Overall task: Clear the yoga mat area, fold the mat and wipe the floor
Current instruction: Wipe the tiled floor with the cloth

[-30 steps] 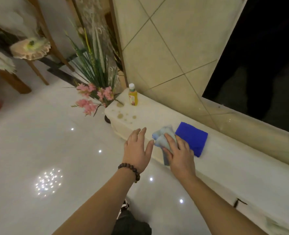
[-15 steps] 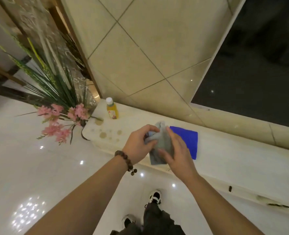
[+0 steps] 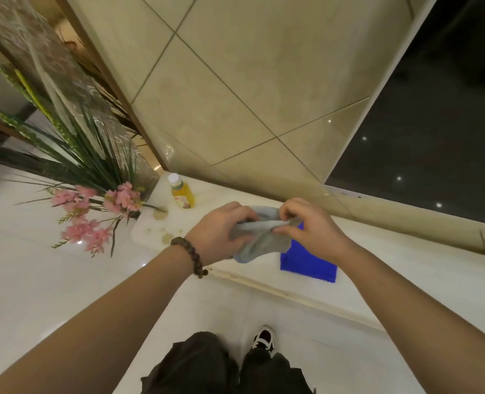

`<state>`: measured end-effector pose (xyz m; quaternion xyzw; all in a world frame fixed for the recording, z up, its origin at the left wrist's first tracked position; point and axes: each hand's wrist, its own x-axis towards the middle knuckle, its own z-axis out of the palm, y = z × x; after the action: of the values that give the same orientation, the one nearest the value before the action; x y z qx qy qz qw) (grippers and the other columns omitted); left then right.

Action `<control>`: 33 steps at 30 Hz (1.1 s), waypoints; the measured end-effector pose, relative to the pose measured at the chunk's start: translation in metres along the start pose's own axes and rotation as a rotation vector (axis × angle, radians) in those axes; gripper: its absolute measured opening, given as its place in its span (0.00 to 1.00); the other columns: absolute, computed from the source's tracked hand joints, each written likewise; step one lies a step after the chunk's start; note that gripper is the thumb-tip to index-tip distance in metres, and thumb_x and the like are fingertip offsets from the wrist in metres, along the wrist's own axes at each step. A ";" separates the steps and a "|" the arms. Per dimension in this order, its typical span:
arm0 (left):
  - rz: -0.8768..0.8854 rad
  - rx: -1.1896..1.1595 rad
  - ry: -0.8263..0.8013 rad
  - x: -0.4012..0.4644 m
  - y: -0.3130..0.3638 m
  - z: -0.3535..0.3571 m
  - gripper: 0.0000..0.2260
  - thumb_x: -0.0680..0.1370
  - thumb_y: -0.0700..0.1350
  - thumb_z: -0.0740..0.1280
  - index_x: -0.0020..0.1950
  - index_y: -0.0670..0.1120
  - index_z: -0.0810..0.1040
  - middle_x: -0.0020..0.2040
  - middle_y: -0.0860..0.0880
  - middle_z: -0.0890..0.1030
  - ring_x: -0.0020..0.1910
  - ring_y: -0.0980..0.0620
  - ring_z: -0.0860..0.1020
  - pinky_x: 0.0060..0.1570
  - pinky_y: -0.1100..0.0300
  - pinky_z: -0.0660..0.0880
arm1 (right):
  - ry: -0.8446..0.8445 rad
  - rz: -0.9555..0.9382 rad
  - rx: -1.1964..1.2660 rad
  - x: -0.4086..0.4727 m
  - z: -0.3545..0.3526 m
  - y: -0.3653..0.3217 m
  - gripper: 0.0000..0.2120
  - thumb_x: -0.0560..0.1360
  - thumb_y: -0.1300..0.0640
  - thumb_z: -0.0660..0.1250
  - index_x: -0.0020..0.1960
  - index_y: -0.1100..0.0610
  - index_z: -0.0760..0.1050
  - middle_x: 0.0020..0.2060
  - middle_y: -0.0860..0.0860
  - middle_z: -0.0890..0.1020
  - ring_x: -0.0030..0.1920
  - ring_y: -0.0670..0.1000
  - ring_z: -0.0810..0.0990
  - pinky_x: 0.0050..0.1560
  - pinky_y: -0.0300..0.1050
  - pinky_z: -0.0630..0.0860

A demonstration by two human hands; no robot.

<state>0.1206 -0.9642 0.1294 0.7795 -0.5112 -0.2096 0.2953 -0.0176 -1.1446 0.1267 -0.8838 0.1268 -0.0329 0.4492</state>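
We see both hands raised over the pale stone bench point(image 3: 406, 268) that runs along the tiled wall point(image 3: 235, 95). The left hand point(image 3: 218, 231) has its fingers curled around one end of a grey cloth point(image 3: 259, 241), and the right hand point(image 3: 309, 226) pinches the other end between thumb and fingertips, so the cloth is held in the air between them, with its lower part hanging down just above the bench edge. On the left wrist there is a bracelet of dark beads point(image 3: 191, 255). A folded blue cloth point(image 3: 306, 261) lies flat on the bench, partly hidden under the right hand and the grey cloth. At the left end of the bench a small bottle of yellow drink point(image 3: 182, 194) stands upright with a white cap, and near it we notice some brownish stains point(image 3: 161, 217) on the surface. Beside this end, a plant with pink flowers point(image 3: 93, 211) and long green leaves stands on the glossy white floor point(image 3: 36, 280). Below, we see dark trousers and one black and white shoe point(image 3: 264, 338).
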 end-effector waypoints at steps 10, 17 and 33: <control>0.227 0.200 0.109 0.030 -0.053 -0.018 0.13 0.75 0.53 0.66 0.38 0.44 0.78 0.33 0.50 0.77 0.34 0.50 0.74 0.41 0.56 0.70 | -0.158 0.120 -0.022 0.028 -0.008 0.007 0.12 0.74 0.53 0.70 0.38 0.44 0.67 0.36 0.41 0.74 0.38 0.41 0.72 0.38 0.33 0.69; -0.176 -0.393 0.098 0.061 -0.092 0.018 0.10 0.72 0.52 0.69 0.35 0.50 0.73 0.32 0.49 0.74 0.34 0.53 0.72 0.34 0.57 0.72 | 0.285 0.475 0.622 0.039 0.054 0.053 0.10 0.74 0.59 0.70 0.53 0.50 0.74 0.46 0.48 0.81 0.47 0.46 0.80 0.44 0.38 0.77; -0.481 0.192 -0.029 0.095 -0.270 0.242 0.26 0.81 0.49 0.61 0.77 0.48 0.57 0.78 0.43 0.54 0.77 0.42 0.52 0.74 0.46 0.55 | 0.464 0.797 -0.203 0.069 0.222 0.282 0.23 0.79 0.54 0.61 0.73 0.57 0.63 0.65 0.57 0.70 0.61 0.55 0.70 0.56 0.43 0.70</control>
<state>0.1867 -1.0292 -0.2335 0.9001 -0.3327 -0.2354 0.1542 0.0325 -1.1467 -0.2352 -0.7751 0.5556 -0.0419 0.2979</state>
